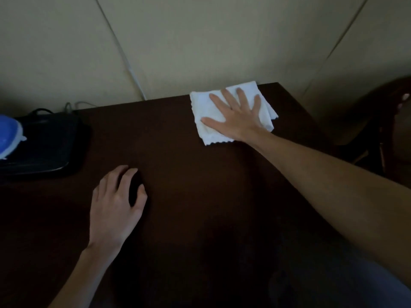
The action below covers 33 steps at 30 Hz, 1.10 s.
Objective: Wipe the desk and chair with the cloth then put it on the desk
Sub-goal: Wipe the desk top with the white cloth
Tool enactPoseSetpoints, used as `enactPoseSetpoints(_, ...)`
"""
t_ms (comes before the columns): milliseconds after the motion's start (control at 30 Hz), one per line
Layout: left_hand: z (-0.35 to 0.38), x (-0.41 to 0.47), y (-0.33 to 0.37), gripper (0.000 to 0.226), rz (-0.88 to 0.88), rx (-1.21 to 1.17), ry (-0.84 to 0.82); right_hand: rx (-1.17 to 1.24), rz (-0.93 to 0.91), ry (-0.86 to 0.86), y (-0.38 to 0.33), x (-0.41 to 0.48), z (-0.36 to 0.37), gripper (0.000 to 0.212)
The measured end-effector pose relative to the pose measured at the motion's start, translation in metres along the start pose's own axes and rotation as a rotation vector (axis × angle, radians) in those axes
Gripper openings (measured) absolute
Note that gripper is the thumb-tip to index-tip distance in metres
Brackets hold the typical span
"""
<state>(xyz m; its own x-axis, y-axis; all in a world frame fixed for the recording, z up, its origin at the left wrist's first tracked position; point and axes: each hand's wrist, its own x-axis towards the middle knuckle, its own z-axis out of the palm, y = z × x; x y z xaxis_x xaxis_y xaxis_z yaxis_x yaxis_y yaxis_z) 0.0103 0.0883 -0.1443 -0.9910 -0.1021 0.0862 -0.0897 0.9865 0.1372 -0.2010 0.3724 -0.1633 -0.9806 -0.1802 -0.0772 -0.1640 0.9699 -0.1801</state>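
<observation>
A white folded cloth [205, 107] lies on the dark brown desk [178, 152] near its far right corner. My right hand [235, 116] presses flat on the cloth with straight, spread fingers. My left hand [115, 201] rests on the desk nearer to me, at the left of centre, its fingers loosely bent and holding nothing. A dark chair [378, 130] stands beyond the desk's right edge, only partly in view and in shadow.
A black flat case [44, 147] lies at the desk's left side with a blue and white object [9, 134] on it. Cables [73, 105] run behind it along the pale wall. A white cord [131, 70] hangs down the wall.
</observation>
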Motion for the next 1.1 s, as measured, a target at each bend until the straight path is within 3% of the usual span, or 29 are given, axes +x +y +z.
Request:
enactPoseSetpoints(200,-0.007,-0.014,-0.011,0.049,-0.054,-0.008,-0.031,-0.002,-0.074,-0.061,-0.019,-0.032,-0.004,0.085)
enactPoseSetpoints(400,-0.022,-0.050,-0.009,0.050,-0.089,-0.055,-0.100,-0.030,-0.310,-0.009,-0.070,-0.236,0.012,0.080)
enactPoseSetpoints(500,-0.033,-0.080,-0.017,0.051,-0.102,-0.074,-0.151,-0.067,-0.434,-0.109,-0.089,-0.343,0.032,0.083)
enactPoseSetpoints(600,-0.043,-0.106,-0.034,0.053,-0.081,-0.054,-0.189,-0.153,-0.560,-0.221,-0.099,-0.396,0.038,0.080)
enactPoseSetpoints(733,-0.053,-0.117,-0.063,0.052,-0.122,-0.033,-0.180,-0.139,-0.570,-0.209,-0.120,-0.352,0.029,0.081)
enactPoseSetpoints(833,-0.057,-0.118,-0.081,0.048,-0.140,-0.045,-0.099,-0.048,-0.521,-0.095,-0.148,-0.254,0.024,0.082)
enactPoseSetpoints(967,-0.051,-0.113,-0.103,0.057,-0.107,0.015,-0.075,-0.002,-0.356,-0.089,-0.189,-0.110,0.030,0.080)
enactPoseSetpoints(1100,-0.043,-0.094,-0.119,0.057,-0.064,0.062,-0.106,-0.004,-0.294,-0.049,-0.217,-0.021,0.039,0.081)
